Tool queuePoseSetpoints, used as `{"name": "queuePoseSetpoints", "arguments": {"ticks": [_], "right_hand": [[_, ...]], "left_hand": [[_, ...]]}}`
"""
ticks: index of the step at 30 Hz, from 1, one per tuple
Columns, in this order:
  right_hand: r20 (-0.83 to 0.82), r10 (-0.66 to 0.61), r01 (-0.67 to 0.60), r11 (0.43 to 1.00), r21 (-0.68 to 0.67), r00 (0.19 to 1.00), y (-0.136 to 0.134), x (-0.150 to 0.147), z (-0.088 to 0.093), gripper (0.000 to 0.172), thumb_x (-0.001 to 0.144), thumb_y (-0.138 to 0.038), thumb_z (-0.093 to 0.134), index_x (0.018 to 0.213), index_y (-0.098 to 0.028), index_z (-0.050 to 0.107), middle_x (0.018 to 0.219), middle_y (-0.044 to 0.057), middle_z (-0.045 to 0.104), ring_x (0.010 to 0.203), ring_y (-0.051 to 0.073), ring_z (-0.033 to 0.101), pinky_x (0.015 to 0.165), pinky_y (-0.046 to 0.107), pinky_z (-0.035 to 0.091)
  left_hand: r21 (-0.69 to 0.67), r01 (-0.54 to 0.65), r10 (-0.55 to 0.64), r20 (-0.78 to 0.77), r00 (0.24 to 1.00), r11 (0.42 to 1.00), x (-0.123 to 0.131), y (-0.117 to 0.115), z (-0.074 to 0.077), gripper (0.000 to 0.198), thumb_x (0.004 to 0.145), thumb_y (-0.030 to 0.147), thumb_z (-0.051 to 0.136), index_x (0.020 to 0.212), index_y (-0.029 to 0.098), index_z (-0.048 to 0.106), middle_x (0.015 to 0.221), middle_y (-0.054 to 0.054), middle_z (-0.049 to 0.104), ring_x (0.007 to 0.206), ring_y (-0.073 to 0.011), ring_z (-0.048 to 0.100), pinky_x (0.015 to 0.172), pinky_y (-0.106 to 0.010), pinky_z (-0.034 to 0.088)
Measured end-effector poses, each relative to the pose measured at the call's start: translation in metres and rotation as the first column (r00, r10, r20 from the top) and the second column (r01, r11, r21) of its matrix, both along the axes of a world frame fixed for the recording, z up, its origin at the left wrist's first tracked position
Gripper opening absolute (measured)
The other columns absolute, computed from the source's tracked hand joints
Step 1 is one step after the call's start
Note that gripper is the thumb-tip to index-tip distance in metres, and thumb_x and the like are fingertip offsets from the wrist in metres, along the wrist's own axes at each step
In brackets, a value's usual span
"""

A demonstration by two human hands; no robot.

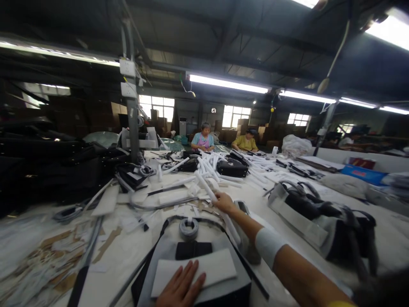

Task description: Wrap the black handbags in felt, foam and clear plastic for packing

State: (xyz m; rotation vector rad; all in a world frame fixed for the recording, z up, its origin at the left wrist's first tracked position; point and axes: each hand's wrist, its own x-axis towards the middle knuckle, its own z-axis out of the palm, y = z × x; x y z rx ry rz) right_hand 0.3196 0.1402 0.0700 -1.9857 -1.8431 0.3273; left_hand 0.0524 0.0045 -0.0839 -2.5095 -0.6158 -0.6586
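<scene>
My left hand (182, 285) lies flat, fingers extended, on a white foam pad (217, 268). Beneath the pad is a grey and black bag (161, 247), laid on the table in front of me. A coiled grey strap (188, 229) and a dark rectangular piece (193, 250) rest on the bag above the pad. Stretched forward past the bag, my right hand (224, 202) is closed around the near end of a white tube-like roll (206, 187). More white rolls (209, 166) lie heaped just beyond it.
Paper and fabric scraps (60, 256) cover the table's left side. Black bags (47, 166) are piled at far left. Another grey and black bag (306, 217) sits at right. Two people work across the table, near a black case (231, 167). A metal post (132, 128) rises at left.
</scene>
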Motion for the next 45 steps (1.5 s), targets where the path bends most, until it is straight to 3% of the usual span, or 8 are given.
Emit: {"name": "queuePoseSetpoints", "arguments": {"ticks": [5, 9, 13, 18, 22, 27, 36, 45], "right_hand": [[-0.119, 0.131, -0.096, 0.961, 0.261, 0.984, -0.061, 0.013, 0.053, 0.042, 0.094, -0.032, 0.054, 0.135, -0.024, 0.051, 0.114, 0.003, 0.067, 0.093, 0.020, 0.064, 0.088, 0.033, 0.048], [-0.225, 0.303, -0.225, 0.922, 0.316, 0.926, -0.148, 0.023, 0.067, 0.046, 0.100, -0.048, 0.039, 0.132, -0.021, 0.059, 0.101, 0.003, 0.071, 0.086, 0.020, 0.064, 0.079, 0.031, 0.050], [-0.248, 0.338, -0.264, 0.921, 0.287, 0.908, -0.230, 0.024, 0.045, 0.038, 0.099, -0.045, 0.045, 0.120, -0.021, 0.066, 0.101, 0.006, 0.069, 0.093, 0.022, 0.064, 0.082, 0.031, 0.051], [0.096, 0.459, -0.454, 0.787, 0.418, 0.883, -0.287, -0.004, -0.023, 0.029, 0.093, -0.022, 0.059, 0.121, -0.027, 0.064, 0.110, 0.006, 0.067, 0.101, 0.021, 0.061, 0.087, 0.031, 0.051], [0.279, 0.306, -0.414, 0.684, 0.601, 0.910, -0.288, -0.042, -0.074, 0.027, 0.095, -0.019, 0.055, 0.118, -0.026, 0.066, 0.103, 0.007, 0.068, 0.093, 0.022, 0.060, 0.083, 0.036, 0.049], [0.257, 0.153, -0.297, 0.574, 0.763, 0.954, -0.258, -0.083, -0.110, 0.025, 0.098, -0.020, 0.054, 0.116, -0.028, 0.068, 0.098, 0.003, 0.070, 0.088, 0.020, 0.058, 0.082, 0.035, 0.040], [0.197, 0.059, -0.192, 0.607, 0.771, 0.979, -0.227, -0.109, -0.135, 0.024, 0.096, -0.022, 0.059, 0.115, -0.033, 0.068, 0.093, 0.001, 0.069, 0.079, 0.018, 0.057, 0.069, 0.035, 0.037], [0.059, 0.209, -0.179, 0.618, 0.765, 0.976, -0.228, -0.113, -0.140, 0.030, 0.098, -0.016, 0.048, 0.123, -0.024, 0.064, 0.102, 0.007, 0.073, 0.089, 0.024, 0.065, 0.077, 0.039, 0.056]], "left_hand": [[-0.194, -0.031, 0.024, -0.042, 0.999, 0.981, 0.001, -0.008, 0.014, 0.089, 0.066, -0.006, 0.043, 0.150, 0.022, 0.032, 0.149, -0.012, 0.045, 0.135, -0.0247, 0.046, 0.105, -0.040, 0.047], [-0.451, -0.096, 0.054, -0.105, 0.993, 0.887, 0.004, -0.009, 0.031, 0.091, 0.066, -0.013, 0.039, 0.146, 0.028, 0.038, 0.152, -0.009, 0.041, 0.135, -0.0251, 0.046, 0.108, -0.044, 0.043], [-0.698, -0.111, 0.002, -0.156, 0.988, 0.708, 0.005, -0.005, 0.061, 0.080, 0.071, -0.009, 0.043, 0.145, 0.023, 0.043, 0.153, -0.011, 0.039, 0.136, -0.0309, 0.043, 0.110, -0.046, 0.041], [-0.775, -0.013, -0.167, -0.152, 0.974, 0.632, 0.000, 0.011, 0.102, 0.069, 0.082, 0.007, 0.053, 0.145, 0.032, 0.041, 0.151, -0.003, 0.044, 0.131, -0.0266, 0.051, 0.109, -0.040, 0.042], [-0.808, 0.027, -0.285, -0.176, 0.942, 0.589, -0.001, 0.025, 0.121, 0.068, 0.080, 0.009, 0.056, 0.144, 0.031, 0.044, 0.147, -0.003, 0.050, 0.127, -0.0249, 0.056, 0.108, -0.037, 0.042], [-0.820, 0.019, -0.303, -0.190, 0.934, 0.572, 0.003, 0.027, 0.128, 0.062, 0.083, 0.013, 0.056, 0.143, 0.027, 0.046, 0.142, -0.006, 0.056, 0.124, -0.0268, 0.057, 0.105, -0.038, 0.044], [-0.820, -0.008, -0.276, -0.201, 0.940, 0.572, 0.003, 0.028, 0.122, 0.063, 0.081, 0.012, 0.054, 0.142, 0.027, 0.046, 0.146, -0.006, 0.051, 0.127, -0.0261, 0.055, 0.107, -0.039, 0.043], [-0.814, -0.023, -0.228, -0.190, 0.955, 0.580, 0.001, 0.024, 0.115, 0.059, 0.087, 0.016, 0.049, 0.144, 0.029, 0.043, 0.148, -0.004, 0.048, 0.133, -0.0232, 0.049, 0.110, -0.039, 0.040]]}}
